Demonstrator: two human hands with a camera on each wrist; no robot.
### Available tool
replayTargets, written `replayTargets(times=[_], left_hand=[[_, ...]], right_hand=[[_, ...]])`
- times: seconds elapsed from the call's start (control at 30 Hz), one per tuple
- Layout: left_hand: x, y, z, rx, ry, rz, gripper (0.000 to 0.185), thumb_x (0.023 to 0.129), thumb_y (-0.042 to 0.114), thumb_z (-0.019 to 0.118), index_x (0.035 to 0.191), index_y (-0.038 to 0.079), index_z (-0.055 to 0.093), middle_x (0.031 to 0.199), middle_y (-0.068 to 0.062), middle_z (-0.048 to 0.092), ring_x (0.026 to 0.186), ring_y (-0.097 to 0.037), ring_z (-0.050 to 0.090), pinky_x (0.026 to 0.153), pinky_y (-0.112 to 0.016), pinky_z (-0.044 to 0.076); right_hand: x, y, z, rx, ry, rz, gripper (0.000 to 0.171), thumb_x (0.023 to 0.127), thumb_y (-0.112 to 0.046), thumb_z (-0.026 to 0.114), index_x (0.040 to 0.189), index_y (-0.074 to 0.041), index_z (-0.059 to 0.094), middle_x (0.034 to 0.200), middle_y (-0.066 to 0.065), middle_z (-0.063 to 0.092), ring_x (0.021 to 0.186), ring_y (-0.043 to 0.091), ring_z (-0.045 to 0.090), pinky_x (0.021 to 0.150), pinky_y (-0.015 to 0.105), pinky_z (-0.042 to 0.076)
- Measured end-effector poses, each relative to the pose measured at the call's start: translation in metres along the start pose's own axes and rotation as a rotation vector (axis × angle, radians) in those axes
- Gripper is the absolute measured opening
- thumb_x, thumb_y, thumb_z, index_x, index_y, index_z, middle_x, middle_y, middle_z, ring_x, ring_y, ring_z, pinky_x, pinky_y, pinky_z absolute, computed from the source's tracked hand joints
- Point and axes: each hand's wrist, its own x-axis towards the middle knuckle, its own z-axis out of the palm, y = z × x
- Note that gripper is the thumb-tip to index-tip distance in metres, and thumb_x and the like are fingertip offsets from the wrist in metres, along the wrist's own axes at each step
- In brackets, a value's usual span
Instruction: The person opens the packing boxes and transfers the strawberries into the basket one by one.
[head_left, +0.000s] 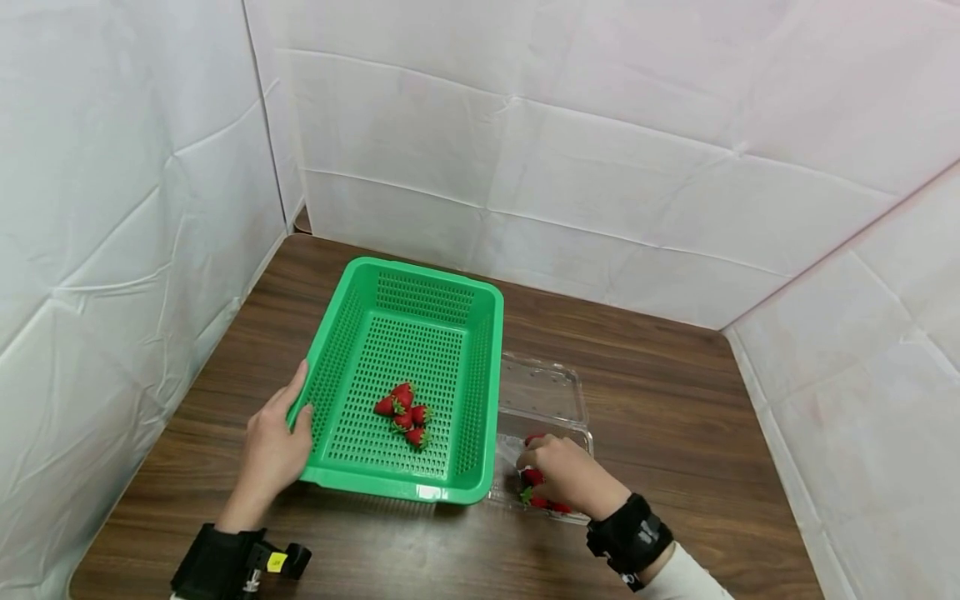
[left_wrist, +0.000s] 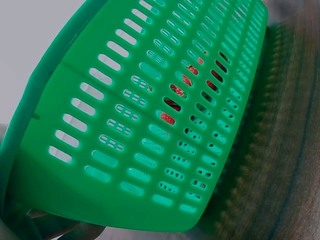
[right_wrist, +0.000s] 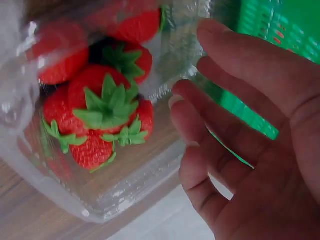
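wood table (head_left: 660, 417), perforated green basket (head_left: 420, 333) (glossy strawberries (head_left: 403, 412))

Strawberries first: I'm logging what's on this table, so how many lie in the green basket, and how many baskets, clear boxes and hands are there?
Strawberries in the green basket: 5
Green basket: 1
Clear box: 1, holding more strawberries, partly hidden
Hands: 2, left hand and right hand
Total: 9

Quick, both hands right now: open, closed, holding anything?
Left hand: grips the green basket by its left rim.
Right hand: open, fingers relaxed, holding nothing, reaching over the strawberries in the clear clamshell.
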Motion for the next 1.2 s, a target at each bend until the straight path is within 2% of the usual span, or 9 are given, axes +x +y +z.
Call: replayTargets(times=[0.13,0.27,0.4,0.57,0.7,0.9,1.2], left_hand=[[0.000,0.000,0.000,0.004,-0.006,0.001,0.062,0.098,0.001,0.049,0.154,0.015,0.028,0.141,-0.033,0.045,0.041,-0.010,0.043,0.054,-0.032,0.036],[-0.001,0.000,0.000,0.010,0.004,0.012,0.062,0.097,0.000,0.050,0.154,0.014,0.028,0.140,-0.033,0.046,0.051,-0.020,0.057,0.063,-0.039,0.041],[-0.001,0.001,0.000,0.007,0.014,0.019,0.061,0.097,0.000,0.050,0.153,0.013,0.030,0.139,-0.033,0.047,0.056,-0.024,0.061,0.062,-0.037,0.040],[-0.001,0.002,-0.001,0.002,0.006,0.012,0.061,0.097,0.000,0.050,0.153,0.013,0.030,0.140,-0.033,0.046,0.047,-0.014,0.051,0.058,-0.034,0.037],[-0.001,0.002,-0.001,0.007,0.006,0.008,0.061,0.097,0.001,0.050,0.153,0.014,0.029,0.140,-0.033,0.046,0.046,-0.012,0.049,0.057,-0.033,0.037],[-0.001,0.002,-0.001,0.002,-0.003,-0.007,0.061,0.098,0.002,0.049,0.154,0.016,0.028,0.141,-0.031,0.045,0.039,-0.011,0.034,0.051,-0.030,0.031],[0.000,0.001,-0.001,0.011,-0.019,-0.027,0.061,0.099,0.004,0.048,0.154,0.018,0.027,0.143,-0.031,0.044,0.038,-0.011,0.035,0.055,-0.031,0.034]], right_hand=[[0.001,-0.002,0.004,-0.031,-0.016,-0.006,0.029,0.072,-0.010,0.084,0.100,-0.011,0.075,0.094,0.006,0.069,0.083,0.018,0.065,0.066,0.027,0.052],[0.001,-0.002,0.006,-0.056,-0.028,-0.011,0.029,0.070,-0.009,0.085,0.097,-0.012,0.075,0.091,0.005,0.069,0.080,0.018,0.064,0.066,0.030,0.052],[0.002,-0.003,0.008,-0.080,-0.038,-0.014,0.029,0.069,-0.010,0.085,0.096,-0.014,0.075,0.089,0.003,0.066,0.076,0.015,0.062,0.064,0.031,0.050],[0.002,-0.005,0.011,-0.104,-0.035,-0.018,0.029,0.070,-0.008,0.084,0.096,-0.015,0.075,0.088,0.002,0.063,0.075,0.014,0.061,0.063,0.028,0.050],[0.002,-0.005,0.012,-0.111,-0.033,-0.012,0.028,0.070,-0.009,0.085,0.096,-0.014,0.075,0.086,0.002,0.061,0.074,0.015,0.060,0.062,0.027,0.050],[0.002,-0.002,0.014,-0.105,-0.046,0.017,0.030,0.068,-0.014,0.087,0.096,-0.014,0.075,0.088,0.003,0.062,0.072,0.015,0.061,0.061,0.028,0.050],[0.004,0.000,0.016,-0.109,-0.059,0.015,0.027,0.070,-0.017,0.086,0.095,-0.015,0.077,0.089,0.002,0.064,0.074,0.015,0.061,0.062,0.029,0.050]])
